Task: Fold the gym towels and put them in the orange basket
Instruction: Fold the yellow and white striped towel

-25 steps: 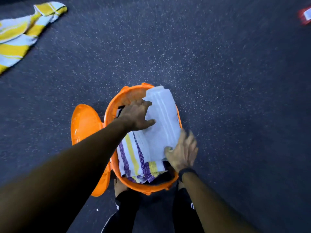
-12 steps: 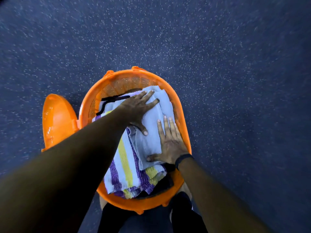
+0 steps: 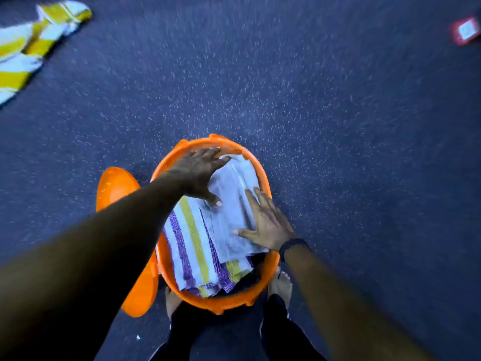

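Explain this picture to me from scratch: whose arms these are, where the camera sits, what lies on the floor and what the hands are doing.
There is no machine here. A person wears a camera on the head, so you look down along their own two arms. Between their bare feet stands the orange basket, its lid hanging open at its left side. Inside lies a folded purple and yellow striped towel with a folded pale grey towel on top. The left hand and the right hand, which has a dark band at the wrist, both lie flat with fingers straight, pressing the grey towel down; neither has a grip on anything. On the dark speckled floor, far left, lies an unfolded yellow and white striped towel. The small red object far right is too blurred to identify.
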